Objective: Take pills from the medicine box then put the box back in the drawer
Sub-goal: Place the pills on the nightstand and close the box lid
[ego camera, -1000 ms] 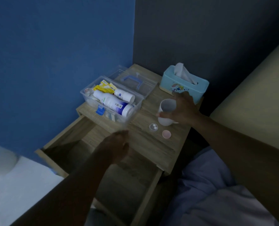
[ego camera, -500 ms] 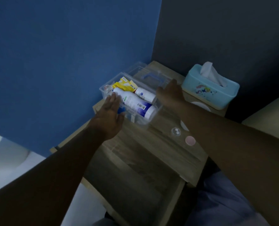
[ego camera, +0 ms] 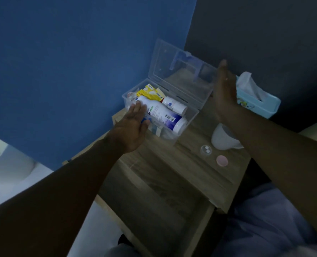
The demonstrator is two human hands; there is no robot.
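Observation:
The clear medicine box (ego camera: 190, 115) stands at the back left of the wooden nightstand (ego camera: 172, 160). It holds two white bottles (ego camera: 163, 115) and yellow packets (ego camera: 150, 93). Its clear lid (ego camera: 181, 86) with a blue handle is tilted up, half raised. My left hand (ego camera: 133, 125) lies flat against the box's front left corner, fingers straight. My right hand (ego camera: 225, 89) is at the lid's right edge and holds it up. Two white pills lie in a small clear cap (ego camera: 206, 149) on the nightstand. The drawer (ego camera: 154, 210) below is pulled out.
A white cup (ego camera: 222, 140) stands under my right forearm, and a pink cap (ego camera: 222, 160) lies beside the clear cap. A light blue tissue box (ego camera: 259, 106) sits at the back right. A blue wall is on the left, bedding at the lower right.
My right hand left the cup, reached the lid and swung it up from flat. My left hand moved from above the drawer onto the box's front.

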